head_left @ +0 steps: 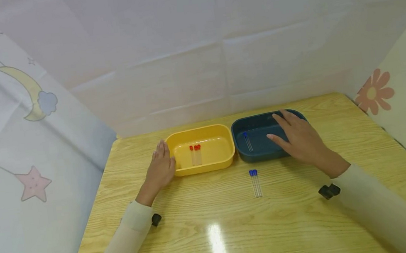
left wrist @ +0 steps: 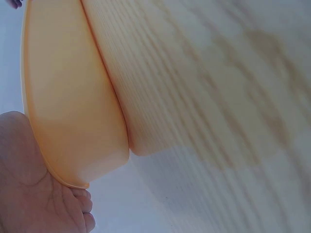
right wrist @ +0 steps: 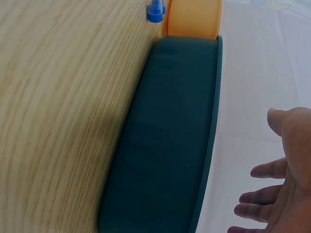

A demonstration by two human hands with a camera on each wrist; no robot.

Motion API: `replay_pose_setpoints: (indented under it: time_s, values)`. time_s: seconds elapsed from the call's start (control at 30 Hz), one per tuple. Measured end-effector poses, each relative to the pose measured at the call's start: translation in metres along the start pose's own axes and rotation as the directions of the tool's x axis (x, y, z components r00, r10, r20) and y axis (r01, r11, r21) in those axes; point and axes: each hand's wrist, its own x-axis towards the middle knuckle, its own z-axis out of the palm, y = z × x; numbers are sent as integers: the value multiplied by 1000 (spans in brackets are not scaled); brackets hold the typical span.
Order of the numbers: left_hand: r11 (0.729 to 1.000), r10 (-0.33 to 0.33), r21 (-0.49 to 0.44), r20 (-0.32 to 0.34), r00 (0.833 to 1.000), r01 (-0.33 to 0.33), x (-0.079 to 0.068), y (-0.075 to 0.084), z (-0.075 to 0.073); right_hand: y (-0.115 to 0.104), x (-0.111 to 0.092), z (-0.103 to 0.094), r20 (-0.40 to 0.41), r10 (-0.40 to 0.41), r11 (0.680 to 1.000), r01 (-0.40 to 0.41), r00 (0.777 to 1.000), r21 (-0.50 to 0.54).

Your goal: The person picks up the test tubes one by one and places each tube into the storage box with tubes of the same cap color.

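My left hand (head_left: pixel 160 167) lies with straight fingers against the left end of a yellow tray (head_left: pixel 204 169); in the left wrist view the palm touches the tray's rim. Inside that tray are three thin clear tubes with red caps (head_left: pixel 196 147). My right hand (head_left: pixel 301 138) hovers over the right part of a dark teal tray (head_left: pixel 263 156), fingers spread and holding nothing. At that tray's left side lies a clear tube with a blue cap (head_left: pixel 245 134). On the table in front, two blue-capped tubes (head_left: pixel 256 183) lie side by side.
Both trays stand end to end near the back of a wood-grain table (head_left: pixel 184 228). Behind it hangs a pale sheet (head_left: pixel 180 62), with printed cloth at both sides. A black strap piece (head_left: pixel 329 191) shows at the right wrist.
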Motion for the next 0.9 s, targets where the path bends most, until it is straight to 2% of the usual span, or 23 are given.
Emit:
replay_pose_setpoints:
  time_s: [0.37, 0.9]
  values:
    - [1000, 0, 9, -7, 1000, 0, 0, -1, 0, 20, -12, -9, -33, 1, 1000, -1, 999, -25]
    - [1000, -10, -10, -3, 1000, 10, 0, 1, -1, 47, -20, -12, 91, 103, 988, -112, 990, 105]
